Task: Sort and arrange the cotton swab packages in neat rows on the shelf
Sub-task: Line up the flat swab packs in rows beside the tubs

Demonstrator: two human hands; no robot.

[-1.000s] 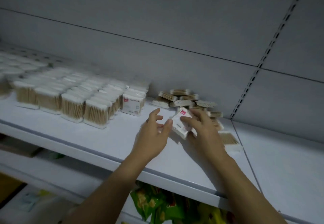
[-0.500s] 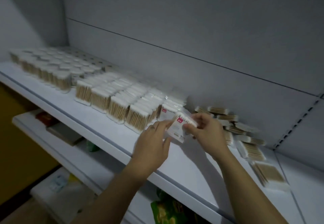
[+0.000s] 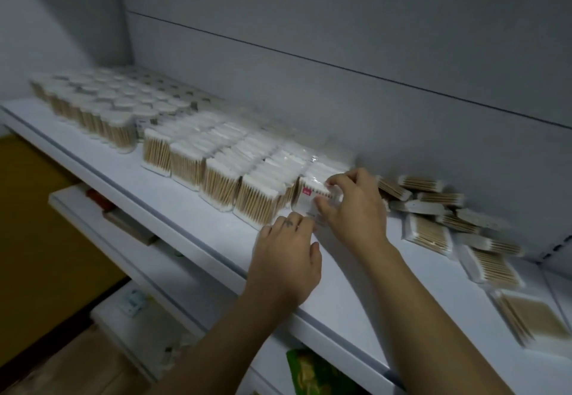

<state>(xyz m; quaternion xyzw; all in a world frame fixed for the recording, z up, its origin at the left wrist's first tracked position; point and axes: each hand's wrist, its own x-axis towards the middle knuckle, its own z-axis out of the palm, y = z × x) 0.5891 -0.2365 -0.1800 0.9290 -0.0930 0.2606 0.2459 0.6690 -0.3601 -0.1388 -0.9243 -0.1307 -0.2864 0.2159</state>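
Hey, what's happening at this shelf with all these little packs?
A person is stocking cotton swab packages on a white shelf. Their right hand pinches a package with a red label, standing it up at the right end of the neat rows. The left hand is down at that package's lower edge; whether it grips it is unclear. To the right, a loose pile of packages lies unsorted.

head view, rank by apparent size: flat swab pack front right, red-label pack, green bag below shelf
1. flat swab pack, though nearest the camera
2-3. green bag and red-label pack look alike, both partly hidden
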